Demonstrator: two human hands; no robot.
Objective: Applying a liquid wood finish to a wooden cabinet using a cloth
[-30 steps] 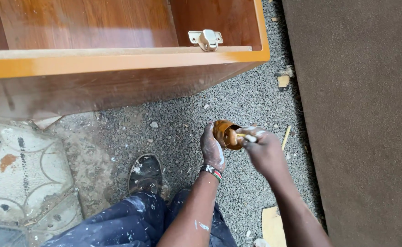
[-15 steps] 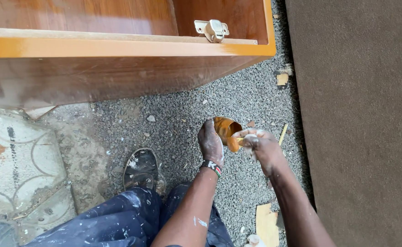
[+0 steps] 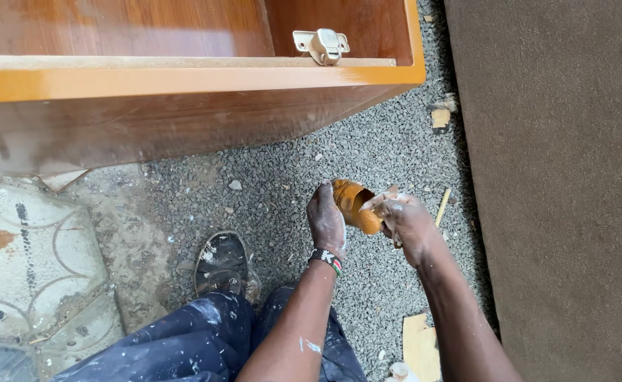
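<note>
Above grey gravel ground (image 3: 367, 155), the left hand (image 3: 327, 221) cups a small orange-stained round container (image 3: 354, 204) (tilted), while the right hand (image 3: 408, 221) pinches something pale at its rim, before an orange wooden cabinet (image 3: 183, 85).

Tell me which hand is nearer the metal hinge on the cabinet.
Left, narrowly. The left hand sits almost straight below the hinge; the right hand is lower right of it. Both hold the orange object.

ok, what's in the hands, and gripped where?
Both hands share one orange-stained container. The left hand wraps its side; the right hand closes over the end nearest it. Whether the right also holds something small cannot be told.
</note>
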